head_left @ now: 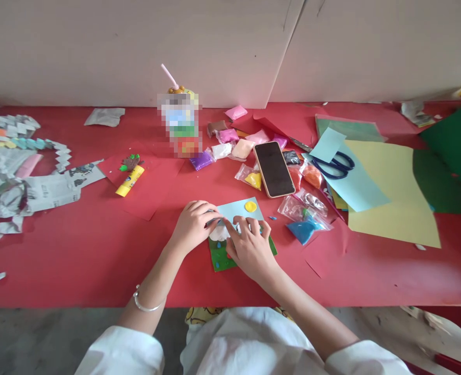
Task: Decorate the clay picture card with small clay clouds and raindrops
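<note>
A person in white sleeves leans over a red table [78,260], a silver bracelet [146,304] on the left wrist. Both hands meet at the table's near middle over a small craft card [240,211], light blue above and green below, lying flat. The left hand [193,225] curls at the card's left edge, fingers bent together against a white clay lump [218,233]. The right hand [250,249] rests on the card's green part, fingers close together and pressing down (whether they pinch anything cannot be told). A yellow clay disc [250,206] sits on the blue part.

Just right lie clear bags of blue clay [304,229]. Farther back, a dark phone [273,169] lies face up among more clay bags, with blue scissors [335,165] on coloured paper sheets [390,208] to the right. A yellow glue stick [129,181] lies to the left, folded newspaper [39,190] beyond it.
</note>
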### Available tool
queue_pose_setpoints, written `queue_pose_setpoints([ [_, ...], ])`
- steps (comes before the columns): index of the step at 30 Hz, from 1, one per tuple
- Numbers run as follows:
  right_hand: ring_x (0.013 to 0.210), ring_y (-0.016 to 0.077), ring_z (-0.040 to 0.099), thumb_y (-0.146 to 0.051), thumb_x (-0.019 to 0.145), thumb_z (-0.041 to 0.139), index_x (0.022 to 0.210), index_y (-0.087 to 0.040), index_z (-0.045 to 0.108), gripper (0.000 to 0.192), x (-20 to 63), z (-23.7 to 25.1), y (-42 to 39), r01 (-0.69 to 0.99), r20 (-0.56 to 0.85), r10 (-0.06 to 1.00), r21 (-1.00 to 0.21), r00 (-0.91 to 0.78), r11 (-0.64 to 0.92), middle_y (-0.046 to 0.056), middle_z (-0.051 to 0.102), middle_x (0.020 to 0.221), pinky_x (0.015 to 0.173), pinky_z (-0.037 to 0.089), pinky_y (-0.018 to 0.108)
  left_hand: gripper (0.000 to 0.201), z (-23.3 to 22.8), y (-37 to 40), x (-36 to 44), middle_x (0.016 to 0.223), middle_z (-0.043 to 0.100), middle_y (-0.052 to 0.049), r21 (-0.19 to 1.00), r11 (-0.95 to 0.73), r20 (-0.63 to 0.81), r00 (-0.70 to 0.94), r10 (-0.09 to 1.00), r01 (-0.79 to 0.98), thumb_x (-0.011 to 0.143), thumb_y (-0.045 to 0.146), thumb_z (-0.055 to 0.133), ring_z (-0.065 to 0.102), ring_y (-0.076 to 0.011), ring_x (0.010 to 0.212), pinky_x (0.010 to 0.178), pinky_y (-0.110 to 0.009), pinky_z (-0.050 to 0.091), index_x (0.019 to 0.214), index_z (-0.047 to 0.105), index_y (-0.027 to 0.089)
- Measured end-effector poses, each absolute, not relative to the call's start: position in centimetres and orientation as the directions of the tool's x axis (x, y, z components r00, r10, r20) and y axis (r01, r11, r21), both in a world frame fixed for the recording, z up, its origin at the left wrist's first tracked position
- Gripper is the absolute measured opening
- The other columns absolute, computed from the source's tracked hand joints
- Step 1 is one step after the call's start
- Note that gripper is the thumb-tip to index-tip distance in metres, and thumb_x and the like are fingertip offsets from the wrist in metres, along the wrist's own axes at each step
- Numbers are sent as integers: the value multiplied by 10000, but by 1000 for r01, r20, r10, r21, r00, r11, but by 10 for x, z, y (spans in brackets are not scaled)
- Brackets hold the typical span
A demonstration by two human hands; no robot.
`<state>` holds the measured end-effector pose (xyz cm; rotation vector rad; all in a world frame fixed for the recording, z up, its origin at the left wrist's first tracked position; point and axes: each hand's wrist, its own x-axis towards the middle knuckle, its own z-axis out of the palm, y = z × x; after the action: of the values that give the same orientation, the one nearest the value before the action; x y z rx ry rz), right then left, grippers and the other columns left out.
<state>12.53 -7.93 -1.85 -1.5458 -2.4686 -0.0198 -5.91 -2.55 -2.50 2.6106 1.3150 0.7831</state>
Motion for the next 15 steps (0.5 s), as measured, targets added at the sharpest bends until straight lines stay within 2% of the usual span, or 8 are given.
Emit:
queue_pose_setpoints([
  [5,1048,256,433,-284,958,408,1359,-235,522,420,131,-13,-78,894,183,901,-152,-394,421,96,600,1200,936,238,453,142,-26,-26,-59,918,720,-17,316,-601,371,488,790,734,870,144,585,619,-174,879,815,-348,463,872,702,223],
  [10,1056,266,427,-279,952,425,1231,-297,619,341,139,-10,-71,909,170,923,-185,-346,375,77,597,1196,927,247,459,147,-23,-28,-58,928,718,-20,309,-617,359,512,780,724,862,140,585,618,-180,896,827,-353,456,882,704,223],
  [15,1063,263,428,-256,938,442,1200,-316,628,326,141,-12,-63,885,176,893,-153,-414,440,66,590,1206,927,238,465,161,-21,-30,-57,941,717,-35,277,-636,340,546,766,720,874,160,568,612,-194,916,820,-359,452,913,713,221],
])
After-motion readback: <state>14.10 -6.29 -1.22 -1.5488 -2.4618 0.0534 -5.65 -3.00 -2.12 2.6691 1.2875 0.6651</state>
